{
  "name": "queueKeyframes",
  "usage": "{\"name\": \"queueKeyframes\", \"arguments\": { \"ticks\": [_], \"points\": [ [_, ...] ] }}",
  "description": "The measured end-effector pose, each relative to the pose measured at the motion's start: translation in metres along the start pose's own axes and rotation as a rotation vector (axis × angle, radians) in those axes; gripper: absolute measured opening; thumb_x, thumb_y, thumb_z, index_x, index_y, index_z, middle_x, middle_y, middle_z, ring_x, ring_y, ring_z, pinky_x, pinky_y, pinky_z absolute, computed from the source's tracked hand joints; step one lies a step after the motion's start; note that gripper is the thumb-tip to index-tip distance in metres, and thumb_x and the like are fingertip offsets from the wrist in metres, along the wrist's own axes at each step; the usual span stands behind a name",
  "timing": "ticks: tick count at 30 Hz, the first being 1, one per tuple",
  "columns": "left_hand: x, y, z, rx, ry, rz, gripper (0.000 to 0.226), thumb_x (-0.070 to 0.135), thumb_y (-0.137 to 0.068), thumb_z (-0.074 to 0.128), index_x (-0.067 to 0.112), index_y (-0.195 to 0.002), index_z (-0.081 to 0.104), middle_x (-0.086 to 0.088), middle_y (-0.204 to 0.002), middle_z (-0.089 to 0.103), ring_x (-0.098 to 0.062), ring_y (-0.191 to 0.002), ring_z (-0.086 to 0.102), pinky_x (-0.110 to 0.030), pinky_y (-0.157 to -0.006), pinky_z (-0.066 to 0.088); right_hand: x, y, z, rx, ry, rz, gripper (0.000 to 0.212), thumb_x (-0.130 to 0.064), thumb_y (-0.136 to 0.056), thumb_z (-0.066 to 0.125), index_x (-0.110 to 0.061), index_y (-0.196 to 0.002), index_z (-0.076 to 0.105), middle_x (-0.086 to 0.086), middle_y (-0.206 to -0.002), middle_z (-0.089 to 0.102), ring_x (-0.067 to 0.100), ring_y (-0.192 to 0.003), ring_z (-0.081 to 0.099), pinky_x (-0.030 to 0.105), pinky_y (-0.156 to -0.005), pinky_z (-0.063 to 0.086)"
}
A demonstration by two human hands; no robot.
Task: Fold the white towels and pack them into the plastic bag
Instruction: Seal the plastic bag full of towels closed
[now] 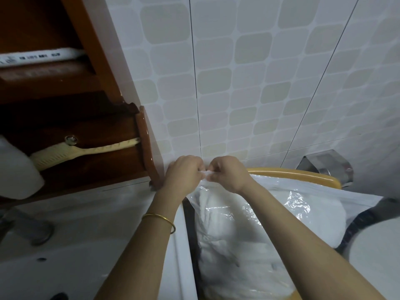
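A clear plastic bag lies on a yellow-rimmed seat at lower right. White towels fill the bag and show through the film. My left hand and my right hand meet at the bag's far end near the tiled wall. Both pinch the gathered mouth of the bag between fingers and thumbs. A gold bangle circles my left wrist.
A white sink counter with a metal tap lies on the left. Above it hangs a dark wooden cabinet with a pale brush on its shelf. A metal paper holder is fixed to the wall. A white toilet part is at right.
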State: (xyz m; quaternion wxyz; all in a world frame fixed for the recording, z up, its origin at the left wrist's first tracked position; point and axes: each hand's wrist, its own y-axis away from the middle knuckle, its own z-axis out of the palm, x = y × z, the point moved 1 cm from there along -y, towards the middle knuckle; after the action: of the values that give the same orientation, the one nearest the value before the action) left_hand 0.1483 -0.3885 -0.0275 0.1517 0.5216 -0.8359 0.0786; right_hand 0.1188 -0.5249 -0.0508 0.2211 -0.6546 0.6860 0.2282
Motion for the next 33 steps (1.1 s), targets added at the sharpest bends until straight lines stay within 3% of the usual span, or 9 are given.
{"name": "queueKeyframes", "arguments": {
  "ticks": [5,9,12,16,19,23,25,28,33],
  "points": [
    [0.003,0.001,0.008,0.084,-0.036,0.013,0.010,0.024,-0.093,0.056,0.022,-0.083,0.058,0.000,-0.095,0.064,-0.023,-0.096,0.056,-0.034,-0.087,0.038,-0.002,0.000,0.004,0.075,0.017,-0.005,0.034,-0.027,-0.083,0.068,-0.022,-0.059,0.044,-0.009,-0.056,0.041,0.020,-0.066,0.043,0.026,-0.050,0.027],
    [0.005,0.001,0.012,0.159,-0.066,0.014,0.015,0.015,-0.091,0.056,0.024,-0.080,0.052,0.000,-0.095,0.064,-0.023,-0.095,0.056,-0.031,-0.083,0.036,-0.002,0.002,0.005,0.132,-0.003,-0.010,0.028,-0.034,-0.085,0.068,-0.012,-0.070,0.060,-0.004,-0.062,0.050,0.020,-0.067,0.047,0.031,-0.057,0.032],
    [0.004,0.000,0.012,0.168,-0.047,0.008,0.008,0.016,-0.092,0.055,0.021,-0.086,0.058,0.000,-0.096,0.063,-0.023,-0.095,0.056,-0.031,-0.081,0.036,-0.003,0.001,0.002,0.062,0.024,-0.008,0.031,-0.032,-0.087,0.065,-0.021,-0.063,0.049,-0.004,-0.064,0.049,0.021,-0.070,0.047,0.030,-0.059,0.033],
    [-0.002,-0.001,0.012,0.143,-0.047,0.025,0.014,0.018,-0.091,0.055,0.017,-0.101,0.065,-0.003,-0.104,0.062,-0.024,-0.101,0.055,-0.035,-0.083,0.044,0.008,0.004,-0.009,-0.001,0.086,0.037,0.011,-0.021,-0.083,0.063,-0.011,-0.085,0.060,0.004,-0.088,0.061,0.024,-0.087,0.056,0.033,-0.072,0.043],
    [0.002,-0.004,0.009,0.089,-0.023,0.037,0.018,0.020,-0.087,0.060,0.021,-0.104,0.065,-0.001,-0.108,0.059,-0.023,-0.107,0.051,-0.034,-0.085,0.046,0.014,0.010,-0.013,0.002,0.056,0.045,0.011,-0.019,-0.084,0.063,-0.017,-0.078,0.054,0.001,-0.081,0.056,0.021,-0.080,0.051,0.032,-0.069,0.040],
    [0.016,-0.008,0.007,0.015,-0.038,0.052,0.007,0.020,-0.085,0.062,0.019,-0.092,0.064,-0.002,-0.102,0.062,-0.024,-0.101,0.054,-0.037,-0.084,0.046,0.015,0.009,-0.010,0.034,0.001,0.045,0.007,-0.016,-0.082,0.065,-0.010,-0.085,0.063,0.002,-0.083,0.060,0.018,-0.078,0.051,0.029,-0.064,0.037],
    [0.016,-0.009,0.007,0.010,-0.024,0.047,0.007,0.017,-0.086,0.061,0.018,-0.091,0.064,-0.003,-0.102,0.062,-0.024,-0.100,0.055,-0.037,-0.084,0.047,0.019,0.009,-0.011,0.052,0.001,0.060,0.006,-0.018,-0.081,0.067,-0.016,-0.079,0.061,-0.004,-0.076,0.056,0.017,-0.076,0.049,0.027,-0.061,0.033],
    [0.015,-0.009,0.010,0.012,0.015,0.059,0.010,0.018,-0.085,0.061,0.019,-0.094,0.066,-0.003,-0.103,0.062,-0.023,-0.102,0.054,-0.037,-0.085,0.046,0.021,0.008,-0.011,0.063,0.006,0.060,0.026,-0.020,-0.080,0.067,-0.024,-0.063,0.048,-0.012,-0.062,0.045,0.017,-0.070,0.046,0.022,-0.052,0.029],
    [0.016,-0.010,0.016,0.046,0.001,0.091,0.006,0.019,-0.088,0.059,0.019,-0.092,0.065,-0.001,-0.102,0.062,-0.023,-0.103,0.051,-0.037,-0.086,0.045,0.021,0.009,-0.007,0.118,0.002,0.028,0.015,-0.021,-0.081,0.067,-0.019,-0.071,0.056,-0.013,-0.060,0.046,0.017,-0.069,0.047,0.027,-0.059,0.029]
  ]
}}
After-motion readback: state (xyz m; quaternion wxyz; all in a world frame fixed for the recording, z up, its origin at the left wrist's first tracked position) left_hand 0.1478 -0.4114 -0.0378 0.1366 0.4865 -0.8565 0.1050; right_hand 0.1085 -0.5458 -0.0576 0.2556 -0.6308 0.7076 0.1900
